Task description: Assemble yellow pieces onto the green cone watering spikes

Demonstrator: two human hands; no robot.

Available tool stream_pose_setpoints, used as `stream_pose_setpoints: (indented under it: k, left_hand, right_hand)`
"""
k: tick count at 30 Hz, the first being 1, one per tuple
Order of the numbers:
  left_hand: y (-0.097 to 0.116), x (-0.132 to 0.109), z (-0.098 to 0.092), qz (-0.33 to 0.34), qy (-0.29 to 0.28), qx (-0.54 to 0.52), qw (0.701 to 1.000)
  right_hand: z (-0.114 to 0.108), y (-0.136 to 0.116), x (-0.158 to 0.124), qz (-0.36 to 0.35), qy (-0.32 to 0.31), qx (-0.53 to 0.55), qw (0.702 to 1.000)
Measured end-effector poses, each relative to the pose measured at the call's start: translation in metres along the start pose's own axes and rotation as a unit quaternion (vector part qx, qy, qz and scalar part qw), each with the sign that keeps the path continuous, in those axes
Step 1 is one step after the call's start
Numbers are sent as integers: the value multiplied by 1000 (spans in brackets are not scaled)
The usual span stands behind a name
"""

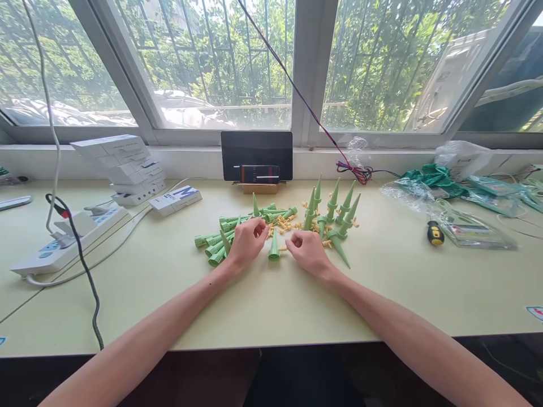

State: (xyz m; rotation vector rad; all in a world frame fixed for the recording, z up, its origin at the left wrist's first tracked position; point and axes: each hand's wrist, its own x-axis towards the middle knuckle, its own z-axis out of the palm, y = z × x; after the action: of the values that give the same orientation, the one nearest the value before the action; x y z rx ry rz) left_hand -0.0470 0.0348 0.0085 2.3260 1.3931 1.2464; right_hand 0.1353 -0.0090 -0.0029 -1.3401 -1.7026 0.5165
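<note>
A green plant-watering spike (274, 249) lies between my hands, its open end towards me and its tip pointing away. My right hand (309, 251) is closed in a pinch just right of it, with a small yellow valve (284, 247) poking out at the fingertips. On the spike's left, my left hand (248, 243) is pinched closed; what its fingertips hold, if anything, is too small to make out. Loose yellow valves (285, 225) are heaped behind the spike. More green spikes (220, 249) lie by my left hand, while several with yellow valves fitted (334, 203) stand beyond my right hand.
A phone (259, 174) leans before a dark tablet (257, 150) at the window. Stacked white boxes (136, 169) and a power strip (72, 240) with cables occupy the left. At right are a screwdriver (435, 233), plastic packaging (479, 226) and a cable coil (358, 172).
</note>
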Motion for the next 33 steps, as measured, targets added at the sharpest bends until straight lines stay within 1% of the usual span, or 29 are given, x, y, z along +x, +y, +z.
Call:
stream_pose_setpoints:
  k: [7,12,14,17,20,24,29,33]
  left_hand:
    - [2,-2,1,8,-23,-1,1000]
    - [3,-4,7,39,1,-24,999]
    - [4,-5,8,46,-2,-36,998]
    - [6,-6,8,55,-7,-49,997]
    - [7,-7,7,60,-5,-51,997]
    - [7,-7,6,56,-9,-59,997]
    - [6,-8,8,54,-11,-64,996]
    - [6,-8,9,54,-17,-62,996]
  right_hand:
    - [0,1,1,3,10,-19,1000]
    - [-1,-1,-1,-8,-1,-18,1000]
    - [-1,-1,-1,-11,-6,-9,1000]
    - [-1,0,-2,-28,-1,-17,999]
    - [0,2,0,-59,0,-46,997]
    - [0,3,3,-88,-33,-66,993]
    - [2,4,7,-70,-97,-98,988]
    - [2,6,7,-87,-114,-123,982]
